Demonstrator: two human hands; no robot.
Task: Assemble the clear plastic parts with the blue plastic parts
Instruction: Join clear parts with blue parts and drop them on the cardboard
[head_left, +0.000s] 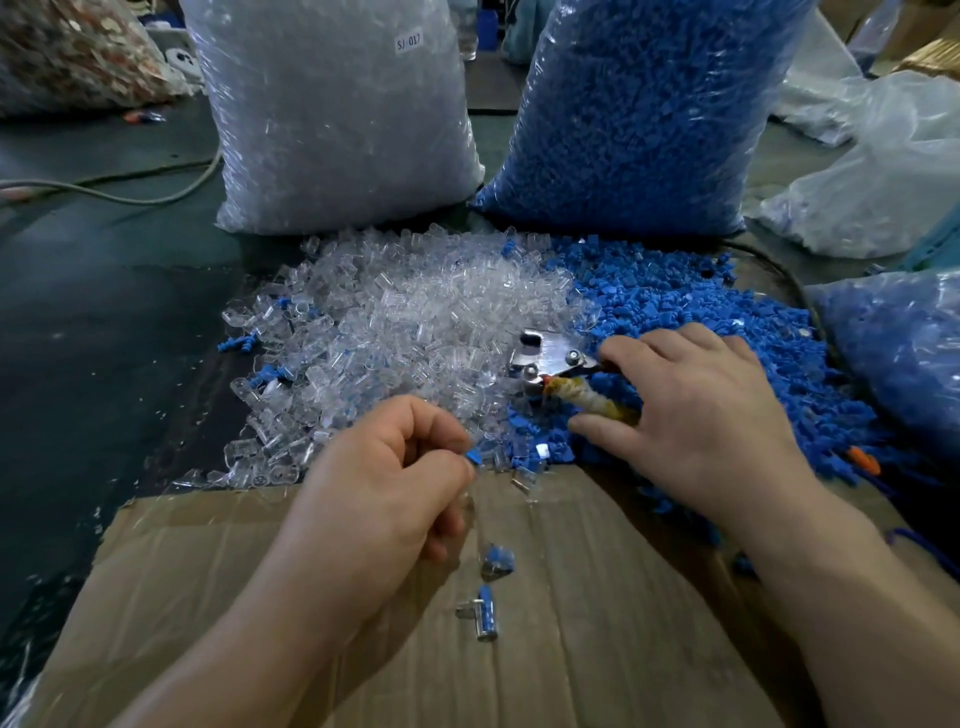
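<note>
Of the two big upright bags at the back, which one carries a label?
The left bag, full of clear parts: a white sticker sits near its top. The blue-filled bag beside it shows none.

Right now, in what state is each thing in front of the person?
left hand, pinches a blue part
right hand, spread over the handles of the metal tool
clear parts, loose pile
blue parts, loose pile
assembled pieces, two lying on the cardboard
clear-parts bag, upright
blue-parts bag, upright
</note>
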